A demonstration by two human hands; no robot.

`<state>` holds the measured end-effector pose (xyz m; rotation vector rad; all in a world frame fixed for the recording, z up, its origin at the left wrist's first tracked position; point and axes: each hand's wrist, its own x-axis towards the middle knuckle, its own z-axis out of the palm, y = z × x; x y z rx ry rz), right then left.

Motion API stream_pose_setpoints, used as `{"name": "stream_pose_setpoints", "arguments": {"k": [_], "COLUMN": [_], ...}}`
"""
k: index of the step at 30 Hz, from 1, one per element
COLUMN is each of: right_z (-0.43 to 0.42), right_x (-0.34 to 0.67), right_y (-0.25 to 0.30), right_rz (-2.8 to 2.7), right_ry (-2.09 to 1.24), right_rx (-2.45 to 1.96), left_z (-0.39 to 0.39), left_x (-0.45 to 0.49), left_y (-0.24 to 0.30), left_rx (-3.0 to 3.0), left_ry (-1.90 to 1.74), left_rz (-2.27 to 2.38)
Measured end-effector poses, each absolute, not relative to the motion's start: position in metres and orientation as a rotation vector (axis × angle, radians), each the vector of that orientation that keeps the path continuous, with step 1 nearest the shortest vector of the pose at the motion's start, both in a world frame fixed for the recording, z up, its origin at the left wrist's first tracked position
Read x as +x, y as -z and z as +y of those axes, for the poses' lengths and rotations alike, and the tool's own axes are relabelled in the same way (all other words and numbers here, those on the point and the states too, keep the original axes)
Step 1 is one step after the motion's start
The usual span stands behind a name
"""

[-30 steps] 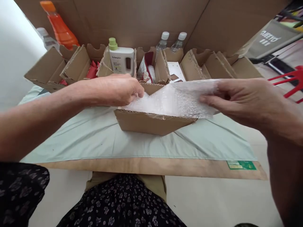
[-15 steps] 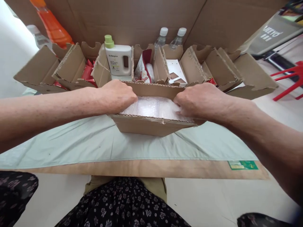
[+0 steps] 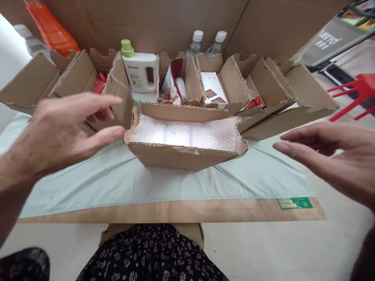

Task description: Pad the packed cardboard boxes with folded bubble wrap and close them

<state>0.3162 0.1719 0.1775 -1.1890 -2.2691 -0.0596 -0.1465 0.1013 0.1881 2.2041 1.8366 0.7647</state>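
Note:
A small open cardboard box (image 3: 181, 155) sits on a pale green cloth (image 3: 117, 183) in front of me. Bubble wrap (image 3: 187, 132) lies inside it and fills it to the rim. My left hand (image 3: 64, 132) hovers to the left of the box, fingers spread, holding nothing. My right hand (image 3: 325, 156) hovers to the right of the box, fingers stretched out and empty. Neither hand touches the box.
Behind the box stands a row of open cardboard trays (image 3: 263, 89) with a white bottle with a green cap (image 3: 139, 68), red packets (image 3: 99, 84), a pouch (image 3: 171, 84) and a card (image 3: 215, 89). Two clear bottles (image 3: 205, 43), an orange bottle (image 3: 48, 29) and a tall cardboard wall stand behind. A red chair (image 3: 356, 95) is at the right.
Both hands held the bubble wrap over the box, pressed it down inside, then let go and drew back to either side with fingers open.

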Motion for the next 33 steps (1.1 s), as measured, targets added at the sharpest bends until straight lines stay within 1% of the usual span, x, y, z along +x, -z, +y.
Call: {"name": "stream_pose_setpoints", "arguments": {"k": [3,6,8,11,14,17,19,21,23,25,28,31,33], "right_z": [0.157,0.160,0.168,0.172,0.161,0.147,0.142,0.140,0.136,0.127,0.106,0.093,0.099], "right_x": [0.306,0.268,0.245,0.238,0.260,0.276,0.266,0.241,0.214,0.194,0.188,0.189,0.180], "right_y": [-0.164,-0.161,-0.163,-0.169,-0.165,-0.134,-0.102,-0.074,-0.057,-0.053,-0.060,-0.069,-0.074], "right_rz": [-2.167,-2.267,-2.417,-2.480,-2.175,-1.895,-1.893,-1.841,-1.707,-1.600,-1.617,-1.754,-1.851], "right_ry": [0.022,0.003,-0.012,-0.102,-0.165,-0.316,-0.541,-0.682,-0.680,-0.613,-0.577,-0.683,-0.783], "right_rx": [-1.303,-1.079,-0.919,-0.854,-0.999,-1.182,-1.191,-1.156,-1.180,-1.251,-1.285,-1.163,-1.051], "left_z": [0.080,0.082,0.088,0.089,0.079,0.071,0.074,0.084,0.092,0.089,0.056,0.003,-0.027], "left_x": [-0.153,-0.139,-0.127,-0.119,-0.129,-0.135,-0.125,-0.107,-0.085,-0.067,-0.055,-0.054,-0.055], "left_y": [-0.144,-0.106,-0.093,-0.090,-0.089,-0.077,-0.066,-0.057,-0.051,-0.050,-0.051,-0.049,-0.048], "left_rx": [1.936,1.702,1.624,1.582,1.577,1.579,1.552,1.501,1.427,1.353,1.278,1.205,1.104], "left_ry": [-0.925,-1.044,-1.073,-1.080,-1.139,-1.168,-1.177,-1.223,-1.321,-1.429,-1.502,-1.516,-1.585], "left_rz": [1.850,1.684,1.583,1.534,1.566,1.556,1.513,1.442,1.390,1.387,1.489,1.665,1.774]}}
